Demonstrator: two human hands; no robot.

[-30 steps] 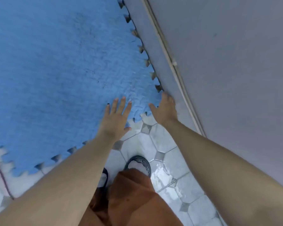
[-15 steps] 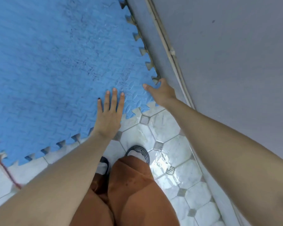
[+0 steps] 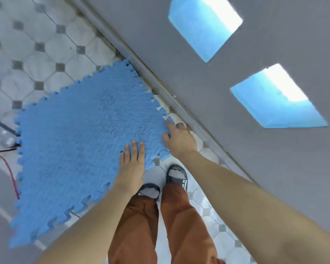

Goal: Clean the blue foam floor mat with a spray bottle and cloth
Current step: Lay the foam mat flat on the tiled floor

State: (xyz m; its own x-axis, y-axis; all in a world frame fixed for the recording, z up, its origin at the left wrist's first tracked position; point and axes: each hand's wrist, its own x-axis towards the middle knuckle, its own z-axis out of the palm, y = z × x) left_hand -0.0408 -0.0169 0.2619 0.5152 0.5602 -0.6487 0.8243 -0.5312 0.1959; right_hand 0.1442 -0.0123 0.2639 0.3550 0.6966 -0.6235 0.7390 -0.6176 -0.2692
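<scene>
The blue foam mat (image 3: pixel 74 140) lies on the tiled floor (image 3: pixel 36 54), spreading forward and leftward from both hands: the left hand (image 3: pixel 131 164) presses flat, while the right hand (image 3: pixel 179 140) fingers its near corner beside the wall (image 3: pixel 198 92).

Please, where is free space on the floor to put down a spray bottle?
Bare tiles lie beyond the mat's far edge, up to the wall. Crowded: the near corner, where both hands and the sandals meet; cables run on the left.
</scene>
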